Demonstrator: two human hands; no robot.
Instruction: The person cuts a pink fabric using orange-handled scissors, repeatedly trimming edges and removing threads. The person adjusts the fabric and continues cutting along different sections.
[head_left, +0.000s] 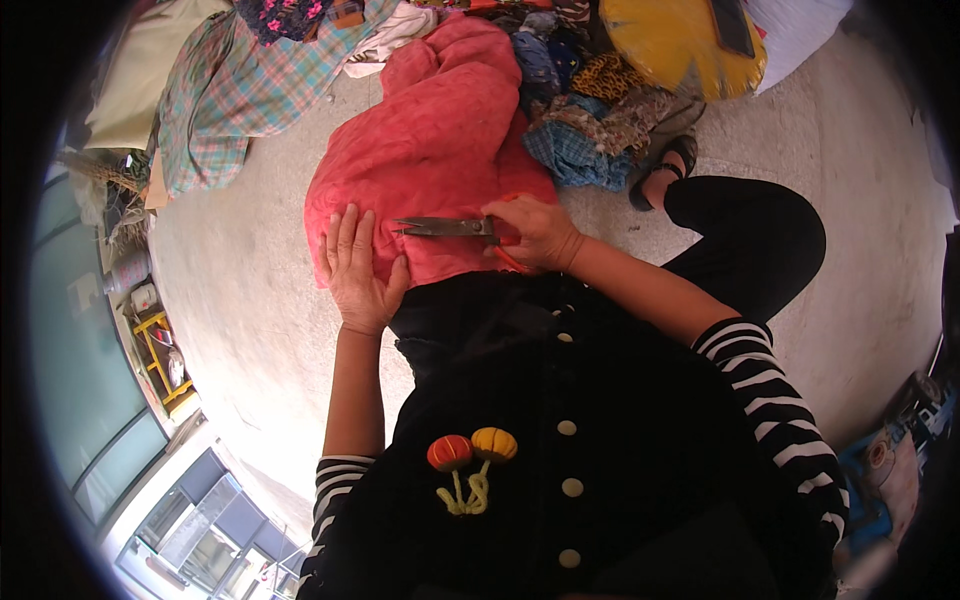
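Observation:
A coral-red cloth (427, 150) spreads from my lap away across the floor, wrinkled and bunched at its far end. My left hand (360, 274) lies palm down on its near left part, fingers spread a little and pointing away from me. On the right, my right hand (538, 232) grips the red handles of a pair of scissors (442, 226). The dark metal blades point left toward my left hand, slightly parted, and lie over the cloth. Part of the handles is hidden behind my fingers.
A plaid cloth (240, 90) lies at the upper left. Mixed patterned fabrics (585, 127) are heaped beyond the cloth on the right, beside a yellow plastic-wrapped bundle (667, 45) with a phone-like dark slab (731, 26) on top. A yellow frame (154, 360) stands by the left wall.

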